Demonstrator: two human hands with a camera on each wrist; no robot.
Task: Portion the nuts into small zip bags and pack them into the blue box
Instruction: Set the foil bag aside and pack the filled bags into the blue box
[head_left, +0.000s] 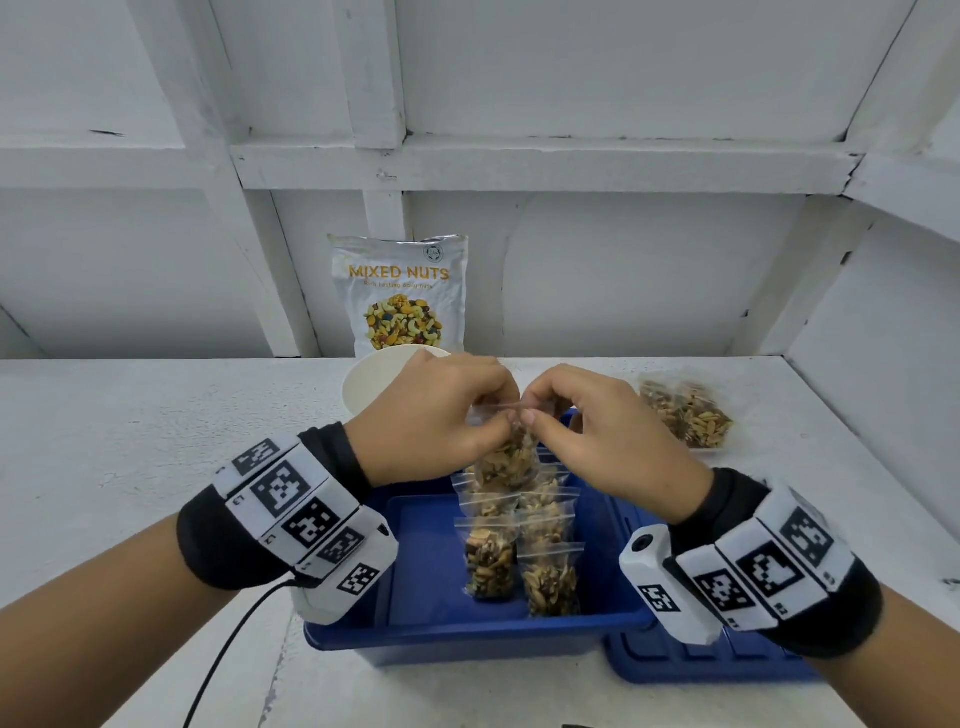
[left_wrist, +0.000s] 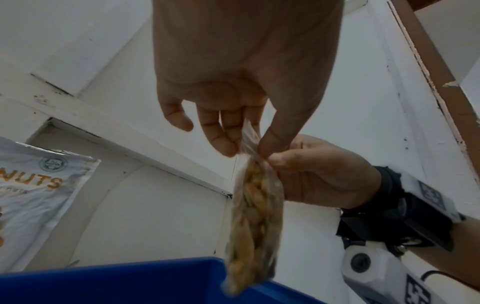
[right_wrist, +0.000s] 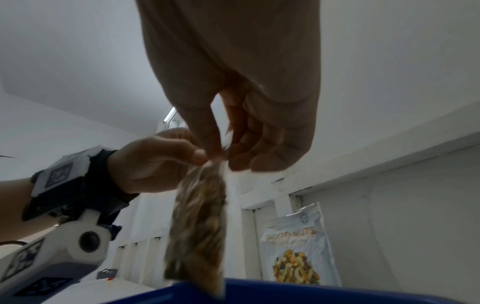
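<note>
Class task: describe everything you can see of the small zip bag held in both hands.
The zip bag is small, clear, thin plastic, filled with mixed nuts. It hangs upright above the blue box, not resting on it. The left hand and right hand pinch its top strip from either side. Whether the zip is sealed cannot be told.

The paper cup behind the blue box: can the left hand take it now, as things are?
Probably not yet. The left hand and right hand both pinch the top of a zip bag. The paper cup stands close behind, nothing blocking it.
</note>
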